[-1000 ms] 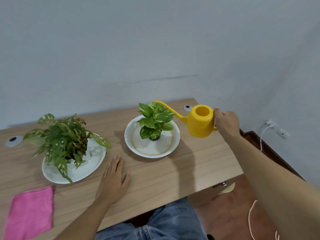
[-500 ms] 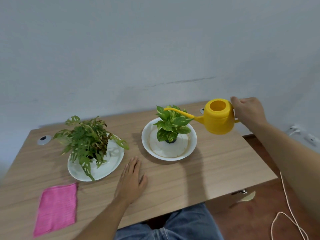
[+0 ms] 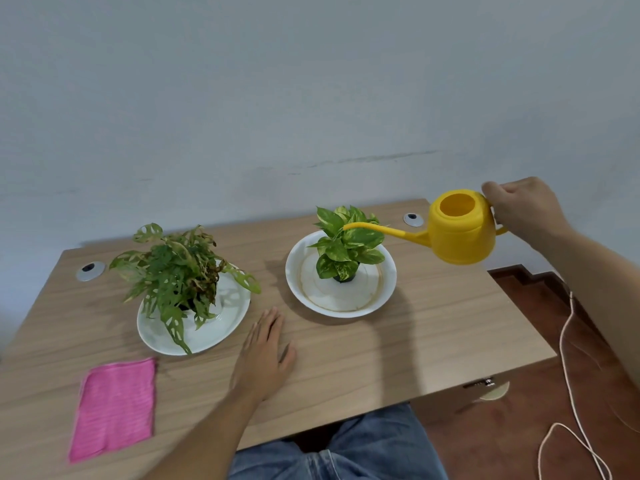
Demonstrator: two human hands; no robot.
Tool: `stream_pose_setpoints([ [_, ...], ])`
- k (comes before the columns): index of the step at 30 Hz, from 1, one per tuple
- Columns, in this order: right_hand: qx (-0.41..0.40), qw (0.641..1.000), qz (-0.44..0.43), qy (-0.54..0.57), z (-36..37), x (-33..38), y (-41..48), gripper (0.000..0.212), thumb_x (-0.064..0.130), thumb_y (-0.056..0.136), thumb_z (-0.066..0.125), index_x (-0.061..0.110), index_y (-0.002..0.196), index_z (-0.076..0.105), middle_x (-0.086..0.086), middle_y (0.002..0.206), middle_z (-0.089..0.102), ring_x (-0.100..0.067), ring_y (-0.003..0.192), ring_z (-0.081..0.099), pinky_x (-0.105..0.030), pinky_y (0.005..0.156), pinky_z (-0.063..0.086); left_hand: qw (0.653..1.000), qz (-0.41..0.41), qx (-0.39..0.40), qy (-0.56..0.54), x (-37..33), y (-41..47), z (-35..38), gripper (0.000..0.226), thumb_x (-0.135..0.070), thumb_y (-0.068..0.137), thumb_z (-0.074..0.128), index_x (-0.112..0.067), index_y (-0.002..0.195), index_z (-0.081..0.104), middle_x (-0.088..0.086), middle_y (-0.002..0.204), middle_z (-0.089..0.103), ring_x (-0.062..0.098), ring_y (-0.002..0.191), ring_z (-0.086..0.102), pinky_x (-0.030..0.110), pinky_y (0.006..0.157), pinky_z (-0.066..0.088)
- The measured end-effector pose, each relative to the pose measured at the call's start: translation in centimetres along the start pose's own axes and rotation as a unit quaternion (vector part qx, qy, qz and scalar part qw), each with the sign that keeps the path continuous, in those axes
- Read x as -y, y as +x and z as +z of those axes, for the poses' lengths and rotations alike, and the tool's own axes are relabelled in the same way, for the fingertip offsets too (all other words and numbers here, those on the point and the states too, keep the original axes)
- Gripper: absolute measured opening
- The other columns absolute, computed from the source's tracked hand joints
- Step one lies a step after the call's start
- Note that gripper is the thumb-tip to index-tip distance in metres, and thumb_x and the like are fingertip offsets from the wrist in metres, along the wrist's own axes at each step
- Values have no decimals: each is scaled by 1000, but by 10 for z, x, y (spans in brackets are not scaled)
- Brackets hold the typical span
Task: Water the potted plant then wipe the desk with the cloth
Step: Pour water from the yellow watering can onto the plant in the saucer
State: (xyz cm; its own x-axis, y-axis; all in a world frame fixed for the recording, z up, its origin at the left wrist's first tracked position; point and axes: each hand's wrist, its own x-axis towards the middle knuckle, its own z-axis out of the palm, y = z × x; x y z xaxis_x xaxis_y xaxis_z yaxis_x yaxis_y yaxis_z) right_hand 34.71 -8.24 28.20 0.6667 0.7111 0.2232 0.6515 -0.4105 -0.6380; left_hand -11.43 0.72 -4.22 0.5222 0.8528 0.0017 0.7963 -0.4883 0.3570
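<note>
My right hand (image 3: 523, 211) grips the handle of a yellow watering can (image 3: 459, 233), held in the air above the desk's right side. Its long spout reaches left over a small green potted plant (image 3: 346, 245) standing in a white bowl (image 3: 384, 292). No water is visible. My left hand (image 3: 265, 358) lies flat on the wooden desk (image 3: 433, 330), fingers apart, in front of the two plants. A folded pink cloth (image 3: 116, 407) rests near the desk's front left edge.
A larger leafy plant (image 3: 176, 271) sits on a white plate (image 3: 214, 327) left of centre. Two round cable grommets (image 3: 90, 270) (image 3: 413, 219) lie near the back edge. A white cord (image 3: 568, 341) trails on the reddish floor at the right. The wall runs close behind the desk.
My right hand has raised the watering can, and its spout now hangs over the small plant's leaves. The view has shifted left. My left hand stays flat on the desk.
</note>
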Motion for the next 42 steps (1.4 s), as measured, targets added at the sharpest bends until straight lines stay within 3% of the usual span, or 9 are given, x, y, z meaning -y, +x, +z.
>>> stream_pose_setpoints([
  [3,-1,1000,9,-7,-1,-1,3,56,34,98,55,-15,71,46,-35,70,48,-29,65,46,-37,61,35,1000,-2,-3,-2,0,1,-1,87,-62,105,25,-17,179,22,-2,189,11,14,175,0,37,142,3],
  [7,-12,999,33,-13,2,-2,6,48,29,100,56,6,62,39,-16,65,40,-30,61,37,-36,58,31,1000,-3,-1,3,-1,0,-1,85,-61,107,25,-19,180,18,-4,189,7,11,175,-4,34,141,-1],
  [16,-22,997,67,15,15,9,7,45,33,97,54,3,64,48,-20,71,51,-31,66,47,-35,58,36,1000,-7,-4,-2,-2,-1,-3,79,-57,112,34,-20,180,17,-6,190,5,9,174,-5,33,141,-2],
  [22,0,997,62,39,19,15,-4,60,36,96,53,-22,84,61,-41,82,65,-32,68,54,-37,63,41,1000,-9,-2,-7,-1,-2,-2,86,-65,106,24,-21,180,20,-6,189,7,10,175,-3,35,141,0],
  [29,10,996,61,59,20,9,-22,55,29,100,56,-23,82,56,-44,92,71,-32,68,54,-39,66,40,1000,-2,-2,-12,5,-2,0,82,-60,111,31,-20,180,17,-7,189,5,10,175,-4,35,142,1],
  [33,21,996,57,67,23,8,-32,54,27,102,56,-19,74,53,-38,76,63,-28,60,50,-38,63,39,1000,7,-14,-19,13,-11,1,77,-51,115,40,-19,180,17,-6,189,9,10,175,2,36,142,6],
  [36,35,995,50,77,29,10,-37,51,27,102,56,-3,62,46,-18,64,55,-27,58,45,-39,63,36,999,13,-19,-23,19,-19,0,76,-48,115,42,-18,180,16,-5,189,10,10,174,4,34,141,5],
  [39,49,994,43,85,38,17,-39,53,28,103,57,-8,66,48,-17,64,56,-25,58,45,-38,60,36,999,28,-30,-15,27,-26,0,77,-52,114,37,-15,179,21,-2,188,15,15,174,11,28,140,1],
  [42,56,994,34,92,49,27,-40,51,27,103,58,5,58,46,-5,52,53,-21,53,45,-37,59,35,998,45,-34,-2,41,-36,-4,77,-55,115,35,-14,178,24,-1,187,19,17,174,17,27,139,3],
])
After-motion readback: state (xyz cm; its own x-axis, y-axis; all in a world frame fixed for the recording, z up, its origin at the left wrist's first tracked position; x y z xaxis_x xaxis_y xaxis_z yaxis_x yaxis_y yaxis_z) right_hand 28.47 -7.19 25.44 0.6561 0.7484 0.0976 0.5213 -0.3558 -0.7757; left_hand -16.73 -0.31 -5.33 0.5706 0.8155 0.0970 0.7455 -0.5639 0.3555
